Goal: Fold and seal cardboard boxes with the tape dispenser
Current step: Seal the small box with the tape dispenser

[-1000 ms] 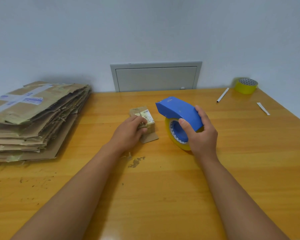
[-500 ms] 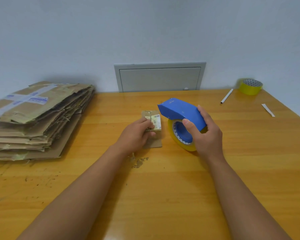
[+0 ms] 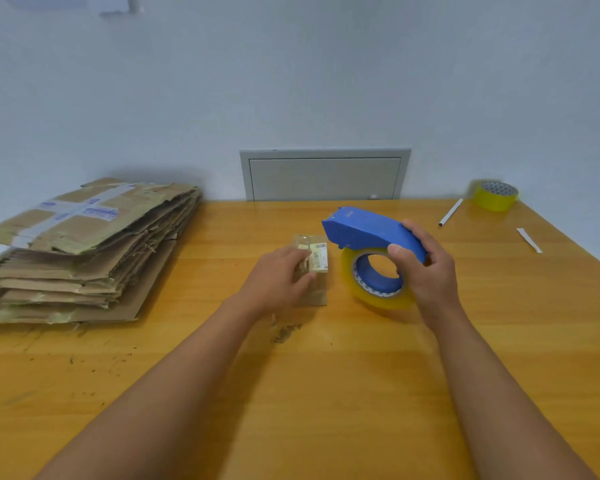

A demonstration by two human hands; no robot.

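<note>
Moved: dispenser [image 3: 371,232] has stayed just right of the box [image 3: 313,268]; the box has turned slightly under the fingers.
Left grip [image 3: 278,278]: fingers curled on the box, holding it on the bench [image 3: 326,393].
Right grip [image 3: 426,268]: clasping the dispenser over its tape [image 3: 378,292].
Stack [image 3: 84,251]: well left of the box.
Roll [image 3: 495,195]: far right of the box.

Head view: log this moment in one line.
left hand holds small brown cardboard box | right hand grips blue tape dispenser | unsealed
</note>
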